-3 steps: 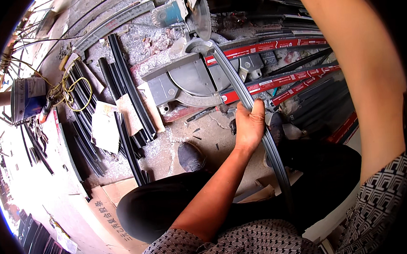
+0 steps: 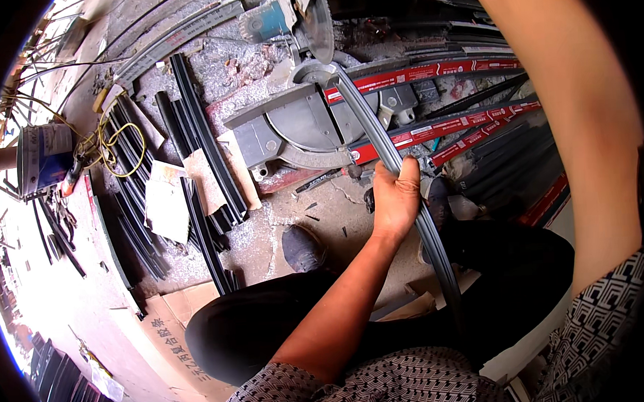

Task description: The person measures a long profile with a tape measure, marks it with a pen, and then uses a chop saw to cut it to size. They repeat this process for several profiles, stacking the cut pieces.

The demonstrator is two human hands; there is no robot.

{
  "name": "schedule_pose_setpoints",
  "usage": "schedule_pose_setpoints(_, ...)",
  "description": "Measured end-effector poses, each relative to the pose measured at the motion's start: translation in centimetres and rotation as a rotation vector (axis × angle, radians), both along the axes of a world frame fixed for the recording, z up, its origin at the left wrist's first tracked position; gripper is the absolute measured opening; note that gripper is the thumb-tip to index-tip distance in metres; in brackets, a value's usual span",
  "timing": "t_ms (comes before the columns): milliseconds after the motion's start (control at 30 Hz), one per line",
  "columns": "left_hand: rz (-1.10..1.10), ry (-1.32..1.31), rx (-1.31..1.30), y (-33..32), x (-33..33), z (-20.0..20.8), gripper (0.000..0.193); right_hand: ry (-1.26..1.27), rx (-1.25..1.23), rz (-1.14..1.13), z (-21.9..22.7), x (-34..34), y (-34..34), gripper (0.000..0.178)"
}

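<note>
My left hand [image 2: 397,198] is closed around a long grey grooved metal profile [image 2: 370,120], its thumb lying along the top. The profile runs at a slant from beside the mitre saw's fence down across my lap, where its lower end fades into the dark of my trousers. Beyond the hand stands the mitre saw [image 2: 297,126], its round blade [image 2: 319,29] raised above the base. On the right, my bare right forearm [image 2: 579,89] reaches up past the top edge, so the right hand is out of sight.
Dark profiles with red labels [image 2: 441,127] lie across the saw's right side. Several black strips [image 2: 216,170] and cardboard pieces [image 2: 168,208] lie at left. A blue bucket [image 2: 45,159] stands beside a yellow cord [image 2: 122,148]. My shoe [image 2: 302,248] rests on the dusty floor.
My right forearm has shifted very slightly to the right. The left hand and the profile look the same.
</note>
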State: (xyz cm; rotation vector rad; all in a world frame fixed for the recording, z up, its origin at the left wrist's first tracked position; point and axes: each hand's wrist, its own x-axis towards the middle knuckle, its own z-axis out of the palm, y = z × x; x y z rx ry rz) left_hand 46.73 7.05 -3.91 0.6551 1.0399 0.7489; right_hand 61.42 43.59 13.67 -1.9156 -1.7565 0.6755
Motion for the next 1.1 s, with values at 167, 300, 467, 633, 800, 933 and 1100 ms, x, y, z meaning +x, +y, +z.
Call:
schedule_pose_setpoints(167,-0.008,0.006,0.01,0.0,0.0,-0.4,0.046,0.03,-0.024,0.04,-0.3,0.1,0.9,0.025)
schedule_pose_setpoints(300,-0.011,0.01,-0.004,0.2,0.1,-0.4,0.045,0.054,-0.038,0.066,-0.4,0.2,1.3,0.023)
schedule_pose_setpoints(467,-0.005,0.028,0.04,0.2,0.1,-1.0,0.045,0.081,-0.051,0.092,-0.5,0.5,1.7,0.02)
schedule_pose_setpoints(633,-0.012,0.043,0.028,0.4,0.2,-0.9,0.046,0.111,-0.062,0.109,-0.5,0.7,2.0,0.018)
schedule_pose_setpoints(800,-0.016,0.037,0.046,0.6,-0.1,-0.6,0.046,0.13,-0.069,0.125,-0.4,0.7,2.4,0.016)
schedule_pose_setpoints(933,-0.013,0.053,0.042,0.6,-0.1,-0.5,0.047,0.147,-0.077,0.14,-0.4,0.8,2.6,0.014)
schedule_pose_setpoints(1100,-0.024,0.041,-0.001,0.8,-0.1,-0.2,0.048,0.17,-0.085,0.151,-0.4,1.1,2.9,0.013)
